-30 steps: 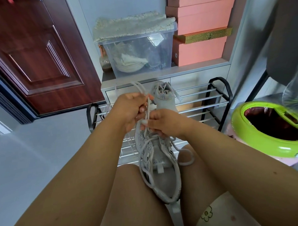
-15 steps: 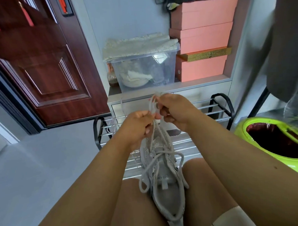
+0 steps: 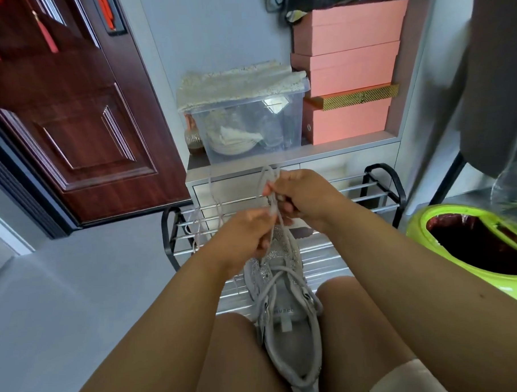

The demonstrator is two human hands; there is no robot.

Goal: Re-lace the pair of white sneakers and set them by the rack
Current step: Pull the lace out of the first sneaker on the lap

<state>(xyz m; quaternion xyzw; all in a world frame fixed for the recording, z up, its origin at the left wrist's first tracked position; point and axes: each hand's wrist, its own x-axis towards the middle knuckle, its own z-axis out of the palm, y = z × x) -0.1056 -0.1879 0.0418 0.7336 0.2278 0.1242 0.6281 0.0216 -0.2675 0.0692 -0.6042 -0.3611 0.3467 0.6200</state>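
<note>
A white sneaker (image 3: 286, 319) lies between my knees, toe pointing away, tongue and opening facing up. Its white lace (image 3: 270, 195) runs up from the eyelets into both hands. My left hand (image 3: 247, 240) pinches the lace just above the toe end of the lacing. My right hand (image 3: 301, 197) is higher and further out, gripping the lace strands where they loop upward. A loose lace end (image 3: 213, 203) hangs to the left over the metal shoe rack (image 3: 369, 191), which stands directly beyond my hands. The second sneaker is hidden behind my hands.
A clear plastic bin (image 3: 248, 122) and stacked pink boxes (image 3: 349, 70) sit on a shelf above the rack. A green-rimmed trash bin (image 3: 472, 239) stands at the right. A dark red door (image 3: 64, 115) is at the left, with grey floor (image 3: 63, 293) beside my legs.
My right hand has risen from the shoe's tongue to above the left hand, pulling the lace upward. The view has tilted up and the second sneaker on the rack is now covered.
</note>
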